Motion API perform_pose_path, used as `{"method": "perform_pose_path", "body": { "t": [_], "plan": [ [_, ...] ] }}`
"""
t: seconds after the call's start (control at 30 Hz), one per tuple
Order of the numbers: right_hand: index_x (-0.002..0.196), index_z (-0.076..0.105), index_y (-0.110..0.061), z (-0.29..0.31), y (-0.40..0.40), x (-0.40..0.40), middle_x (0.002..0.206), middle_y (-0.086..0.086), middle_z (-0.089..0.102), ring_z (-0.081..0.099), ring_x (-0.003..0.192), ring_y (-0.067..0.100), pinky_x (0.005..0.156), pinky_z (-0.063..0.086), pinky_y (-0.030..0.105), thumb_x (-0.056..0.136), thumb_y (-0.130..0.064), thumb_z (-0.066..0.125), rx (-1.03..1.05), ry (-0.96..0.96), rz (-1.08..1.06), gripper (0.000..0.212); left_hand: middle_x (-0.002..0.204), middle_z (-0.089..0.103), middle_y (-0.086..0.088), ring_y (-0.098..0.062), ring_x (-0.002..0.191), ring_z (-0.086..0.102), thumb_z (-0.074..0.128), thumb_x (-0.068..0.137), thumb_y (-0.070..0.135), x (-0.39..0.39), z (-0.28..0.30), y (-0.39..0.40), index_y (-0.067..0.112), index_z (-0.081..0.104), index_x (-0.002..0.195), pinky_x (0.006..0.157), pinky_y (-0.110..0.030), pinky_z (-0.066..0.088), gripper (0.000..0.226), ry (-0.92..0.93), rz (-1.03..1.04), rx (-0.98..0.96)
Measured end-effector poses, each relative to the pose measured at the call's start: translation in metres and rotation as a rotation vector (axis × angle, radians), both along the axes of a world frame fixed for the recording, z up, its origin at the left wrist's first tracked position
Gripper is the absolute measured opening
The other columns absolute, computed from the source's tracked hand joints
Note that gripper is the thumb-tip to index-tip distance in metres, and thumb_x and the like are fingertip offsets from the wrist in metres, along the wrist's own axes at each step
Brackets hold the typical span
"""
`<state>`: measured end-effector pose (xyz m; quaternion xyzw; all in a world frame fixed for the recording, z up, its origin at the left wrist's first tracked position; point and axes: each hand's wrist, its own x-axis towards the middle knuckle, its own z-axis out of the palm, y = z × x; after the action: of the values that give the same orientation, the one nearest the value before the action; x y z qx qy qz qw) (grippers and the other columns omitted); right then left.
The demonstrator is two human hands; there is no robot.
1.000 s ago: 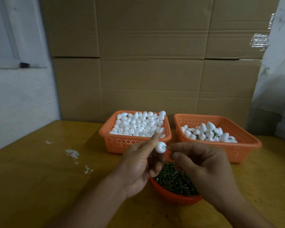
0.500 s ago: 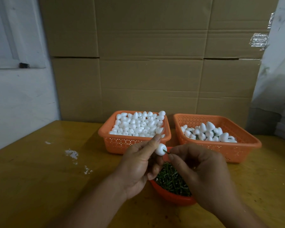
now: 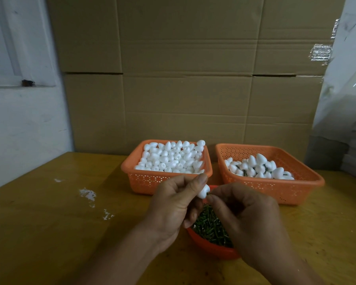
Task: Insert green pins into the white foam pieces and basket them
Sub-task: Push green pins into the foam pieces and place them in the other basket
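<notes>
Worn on the head, facing forward and down across the desk (image 3: 49, 233) toward a cardboard wall (image 3: 183, 89), close above both hands.

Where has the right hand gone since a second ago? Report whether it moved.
Yes. The right hand moved left, closing on the foam piece in the left hand, judged against the right basket.

Left of the pin bowl (image 3: 212, 246), bare bench (image 3: 49, 223) gives open passage. Behind the bowl, two orange baskets (image 3: 144, 182) (image 3: 292, 192) block access; cardboard boxes (image 3: 185, 79) close the rear.
</notes>
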<state>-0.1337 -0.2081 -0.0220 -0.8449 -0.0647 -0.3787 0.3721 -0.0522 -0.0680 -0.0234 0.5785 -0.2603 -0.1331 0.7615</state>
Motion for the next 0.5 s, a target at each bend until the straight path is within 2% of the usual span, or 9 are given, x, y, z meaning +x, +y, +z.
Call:
{"method": "perform_pose_path", "body": {
  "t": [0.23, 0.3, 0.37, 0.43, 0.5],
  "plan": [
    [0.082, 0.076, -0.027, -0.0014, -0.0001, 0.0011, 0.061, -0.013, 0.067, 0.059, 0.049, 0.006, 0.044, 0.043, 0.016, 0.081, -0.02, 0.078, -0.01, -0.012, -0.016, 0.007, 0.055, 0.055, -0.001, -0.009, 0.038, 0.044, 0.074, 0.073, 0.049, -0.0021, -0.0021, -0.0021, 0.023, 0.072, 0.072, 0.036, -0.017, 0.03, 0.027, -0.091, 0.072, -0.001],
    [0.081, 0.076, -0.027, -0.0016, 0.0008, 0.0013, 0.061, -0.014, 0.067, 0.06, 0.049, 0.006, 0.044, 0.044, 0.016, 0.08, -0.02, 0.079, 0.009, -0.022, -0.021, 0.008, 0.055, 0.055, -0.001, -0.009, 0.04, 0.045, 0.073, 0.075, 0.05, -0.0025, -0.0018, -0.0022, 0.021, 0.073, 0.074, 0.036, -0.018, 0.031, 0.029, -0.107, 0.086, -0.004],
    [0.081, 0.077, -0.027, -0.0017, 0.0017, 0.0014, 0.064, -0.016, 0.069, 0.063, 0.052, 0.006, 0.046, 0.049, 0.022, 0.08, -0.021, 0.078, 0.04, -0.029, -0.027, 0.006, 0.058, 0.056, -0.002, -0.01, 0.044, 0.047, 0.074, 0.079, 0.05, -0.0022, -0.0017, -0.0018, 0.019, 0.074, 0.077, 0.038, -0.019, 0.033, 0.031, -0.096, 0.079, -0.015],
    [0.082, 0.078, -0.027, -0.0021, 0.0009, 0.0016, 0.067, -0.018, 0.07, 0.065, 0.055, 0.005, 0.049, 0.051, 0.023, 0.08, -0.021, 0.077, 0.068, -0.029, -0.044, 0.006, 0.063, 0.059, -0.003, -0.011, 0.049, 0.049, 0.074, 0.086, 0.042, -0.0019, -0.0014, -0.0011, 0.017, 0.076, 0.081, 0.041, -0.02, 0.034, 0.025, -0.063, 0.03, -0.049],
    [0.084, 0.078, -0.028, -0.0025, -0.0004, 0.0021, 0.068, -0.019, 0.071, 0.067, 0.058, 0.004, 0.051, 0.052, 0.021, 0.081, -0.021, 0.076, 0.1, -0.014, -0.049, 0.008, 0.068, 0.06, -0.004, -0.012, 0.053, 0.052, 0.068, 0.085, 0.031, -0.0018, -0.0008, 0.0002, 0.014, 0.078, 0.087, 0.044, -0.02, 0.036, 0.019, -0.02, -0.037, -0.086]
  ]
}}
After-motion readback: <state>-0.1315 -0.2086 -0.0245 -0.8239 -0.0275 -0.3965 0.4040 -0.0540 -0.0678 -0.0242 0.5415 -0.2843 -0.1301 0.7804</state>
